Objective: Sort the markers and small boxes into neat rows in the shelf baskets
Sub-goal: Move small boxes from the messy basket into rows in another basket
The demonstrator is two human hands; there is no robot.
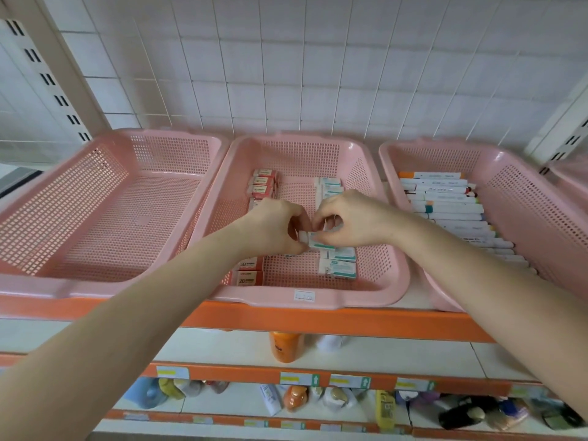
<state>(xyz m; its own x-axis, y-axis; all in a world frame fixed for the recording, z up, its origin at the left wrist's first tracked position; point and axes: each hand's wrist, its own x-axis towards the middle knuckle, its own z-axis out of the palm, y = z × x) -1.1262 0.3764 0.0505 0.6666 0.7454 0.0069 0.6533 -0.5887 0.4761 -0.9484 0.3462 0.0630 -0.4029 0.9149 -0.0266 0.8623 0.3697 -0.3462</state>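
Note:
Three pink baskets stand side by side on an orange-edged shelf. The middle basket [375,291] holds a left column of red small boxes [264,186] and a right column of white-and-teal small boxes [339,268]. Over its middle, my left hand [273,227] and my right hand [346,221] both pinch one white-and-teal box [318,242], left fingers at its left end, right fingers along its top. The right basket [521,173] holds a row of white markers [451,205] lying crosswise. The left basket [105,198] holds nothing.
A white tiled wall rises behind the baskets, with slotted shelf uprights [47,81] at left and right. A price tag [304,296] sits on the middle basket's front rim. Lower shelves carry an orange bottle [285,346] and several other bottles.

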